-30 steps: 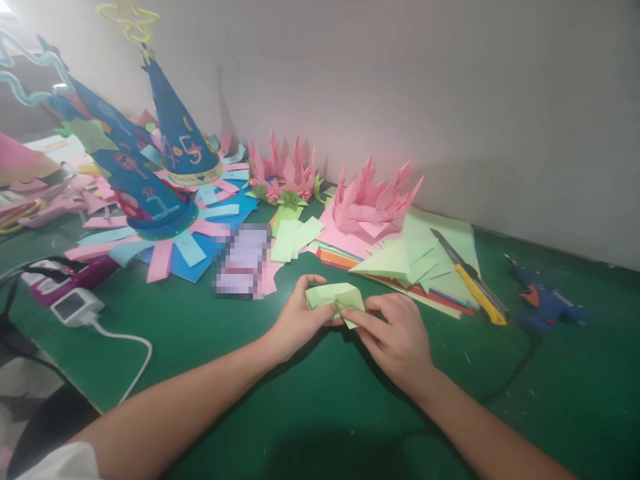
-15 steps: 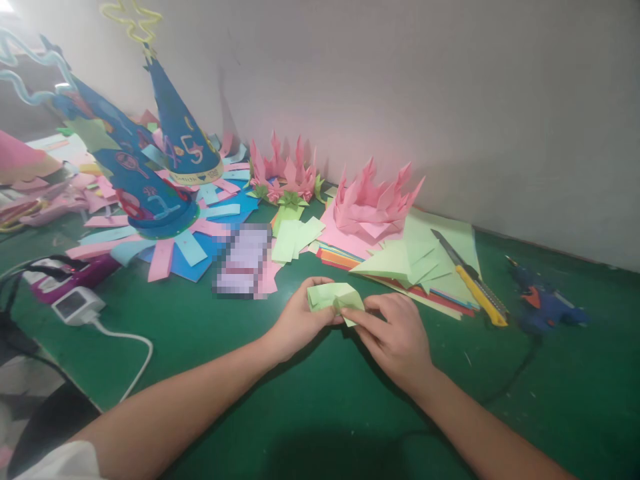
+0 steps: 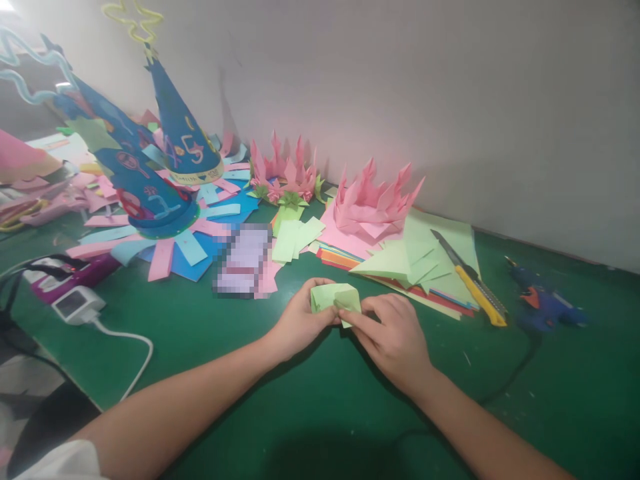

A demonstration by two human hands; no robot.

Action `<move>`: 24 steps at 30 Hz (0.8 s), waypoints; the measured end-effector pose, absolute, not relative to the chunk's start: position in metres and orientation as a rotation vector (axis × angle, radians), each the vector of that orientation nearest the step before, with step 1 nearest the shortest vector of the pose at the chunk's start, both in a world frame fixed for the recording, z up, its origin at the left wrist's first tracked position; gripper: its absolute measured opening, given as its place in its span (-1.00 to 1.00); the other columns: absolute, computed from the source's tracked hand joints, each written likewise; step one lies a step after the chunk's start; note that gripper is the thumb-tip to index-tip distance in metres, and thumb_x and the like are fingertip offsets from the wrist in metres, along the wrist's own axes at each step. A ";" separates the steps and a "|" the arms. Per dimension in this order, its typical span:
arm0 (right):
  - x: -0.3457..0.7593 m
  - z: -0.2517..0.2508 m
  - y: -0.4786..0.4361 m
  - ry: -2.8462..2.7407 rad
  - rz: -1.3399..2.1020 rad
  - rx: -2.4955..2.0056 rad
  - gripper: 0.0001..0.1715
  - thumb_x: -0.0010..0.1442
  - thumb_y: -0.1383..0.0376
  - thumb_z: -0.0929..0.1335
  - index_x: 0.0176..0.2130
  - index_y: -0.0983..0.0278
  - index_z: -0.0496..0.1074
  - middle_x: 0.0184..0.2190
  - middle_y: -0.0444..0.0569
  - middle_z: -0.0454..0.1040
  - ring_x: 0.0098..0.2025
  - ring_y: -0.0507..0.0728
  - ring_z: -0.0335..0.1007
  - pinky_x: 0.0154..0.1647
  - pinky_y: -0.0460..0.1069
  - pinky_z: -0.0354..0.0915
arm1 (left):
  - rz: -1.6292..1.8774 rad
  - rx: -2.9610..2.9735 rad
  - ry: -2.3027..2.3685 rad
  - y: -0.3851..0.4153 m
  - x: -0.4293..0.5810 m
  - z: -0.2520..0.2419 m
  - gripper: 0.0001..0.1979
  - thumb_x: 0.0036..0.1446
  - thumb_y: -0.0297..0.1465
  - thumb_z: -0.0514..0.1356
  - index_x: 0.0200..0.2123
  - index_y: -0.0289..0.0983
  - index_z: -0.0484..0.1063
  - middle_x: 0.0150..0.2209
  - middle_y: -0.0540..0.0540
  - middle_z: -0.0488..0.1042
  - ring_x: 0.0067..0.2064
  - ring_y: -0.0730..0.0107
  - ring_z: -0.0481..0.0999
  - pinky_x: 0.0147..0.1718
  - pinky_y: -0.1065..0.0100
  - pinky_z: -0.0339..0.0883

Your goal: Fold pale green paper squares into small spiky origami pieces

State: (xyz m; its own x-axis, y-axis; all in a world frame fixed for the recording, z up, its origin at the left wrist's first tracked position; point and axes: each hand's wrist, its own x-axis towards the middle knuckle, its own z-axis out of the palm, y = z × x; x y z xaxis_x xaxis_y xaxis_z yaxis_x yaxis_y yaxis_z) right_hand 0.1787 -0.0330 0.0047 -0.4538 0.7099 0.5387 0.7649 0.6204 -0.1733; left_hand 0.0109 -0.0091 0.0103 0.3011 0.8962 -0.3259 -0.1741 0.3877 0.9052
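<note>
workpiece: green paper fold (image 3: 334, 298); small, multi-layered, pale green; held just above the green mat (image 3: 300, 413), at frame centre, slightly to 12 o'clock of it
left hand (image 3: 300, 323): clamped on the fold's 9 o'clock edge; fingers curled round the far side, thumb on the near side; forearm runs in from 7 o'clock
right hand (image 3: 393, 340): thumb and forefinger pinched on the fold's 5 o'clock corner; other fingers curled under; forearm runs in from 4 o'clock
hand spacing: close together, fingertips nearly meeting at the fold; contact between the two hands cannot be told
paper stack (image 3: 420, 267): 2 o'clock of the fold, near; mixed colours, pale green sheets on top
utility knife (image 3: 473, 280): yellow grip; lies on the stack's 3 o'clock side, blade end towards the wall
glue gun (image 3: 543, 303): blue; 3 o'clock of the fold, well apart, on the mat; dark cord trails towards 6 o'clock
pink crown (image 3: 373, 200): folded paper, spiked; 1 o'clock of the fold, touching the stack
second pink crown (image 3: 283, 170): 11 o'clock, by the wall
green slips (image 3: 295, 237): 11 o'clock, near, lying flat
blue cone hats (image 3: 183, 133): two, decorated; 10 o'clock, well apart, on pink and blue strips
white adapter (image 3: 75, 305): 9 o'clock, far off, near the mat's edge; white cable curves towards 6 o'clock
</note>
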 end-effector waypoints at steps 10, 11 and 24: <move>0.177 0.005 -0.034 -2.257 -0.136 -1.134 -0.79 0.23 0.37 0.28 -0.27 0.21 0.52 -0.49 -0.07 0.34 -0.38 0.09 0.16 -0.34 0.00 0.04 | 0.850 0.886 0.997 -0.009 0.010 0.008 -0.66 -0.06 -0.41 0.28 -0.18 -0.28 0.29 -0.34 0.00 0.38 -0.33 0.47 0.41 -0.31 0.39 0.39; 0.177 0.006 -0.034 -2.255 -0.135 -1.130 -0.78 0.23 0.37 0.27 -0.27 0.21 0.52 -0.50 -0.07 0.33 -0.39 0.09 0.15 -0.34 0.00 0.04 | 0.850 0.886 1.002 -0.009 0.010 0.008 -0.66 -0.06 -0.41 0.28 -0.18 -0.28 0.29 -0.34 0.00 0.38 -0.33 0.47 0.41 -0.32 0.39 0.39; 0.176 0.007 -0.034 -2.276 -0.130 -1.122 -0.76 0.26 0.37 0.25 -0.25 0.21 0.51 -0.50 -0.06 0.33 -0.38 0.10 0.13 -0.34 0.00 0.03 | 0.839 0.881 1.034 -0.009 0.011 0.012 -0.67 -0.06 -0.46 0.26 -0.18 -0.30 0.29 -0.37 0.01 0.38 -0.37 0.49 0.41 -0.35 0.41 0.39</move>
